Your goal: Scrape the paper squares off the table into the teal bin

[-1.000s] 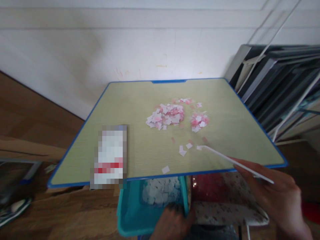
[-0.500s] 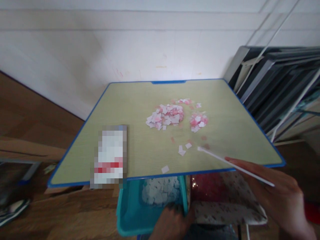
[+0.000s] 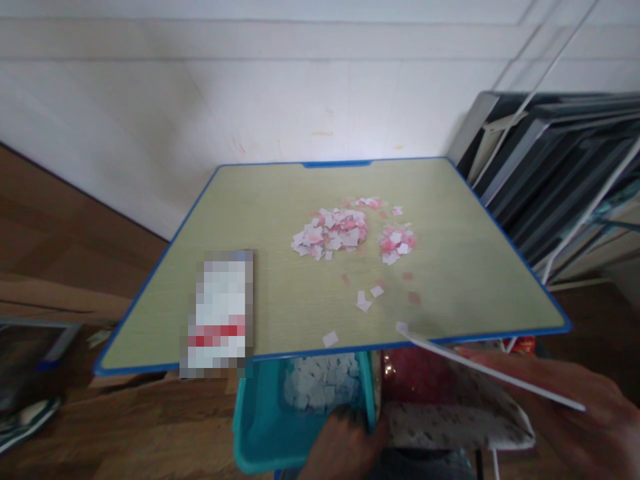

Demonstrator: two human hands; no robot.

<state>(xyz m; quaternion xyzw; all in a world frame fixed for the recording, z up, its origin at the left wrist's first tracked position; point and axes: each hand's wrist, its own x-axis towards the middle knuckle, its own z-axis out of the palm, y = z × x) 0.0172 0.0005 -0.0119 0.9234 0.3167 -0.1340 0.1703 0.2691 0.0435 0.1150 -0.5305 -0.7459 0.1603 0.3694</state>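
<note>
My right hand [image 3: 565, 393], blurred, grips a thin white stick [image 3: 480, 367] beyond the board's near right edge. At the stick's far tip is a small white paper piece [image 3: 401, 327], over the board's front margin. My left hand [image 3: 345, 443] is closed on the near right rim of a teal basin [image 3: 260, 427]; its fingertips are partly hidden. White paper squares [image 3: 320, 383] lie in the basin. Pink and white paper bits form a large pile [image 3: 333, 230] and a smaller pile [image 3: 397, 243] on the blue-edged board [image 3: 265, 200], with a few loose pieces [image 3: 364, 303] nearer me.
A blurred-out flat object [image 3: 220, 307] lies on the board's left front. Right of the basin is a shiny red surface [image 3: 420, 377] beside a speckled pale cloth [image 3: 450, 423]. Dark panels [image 3: 560, 140] lean at the right; a white wall [image 3: 320, 100] stands behind.
My right hand has moved right and toward me, drawing the stick's tip and its paper piece to the board's front edge. My left hand and the basin have stayed put.
</note>
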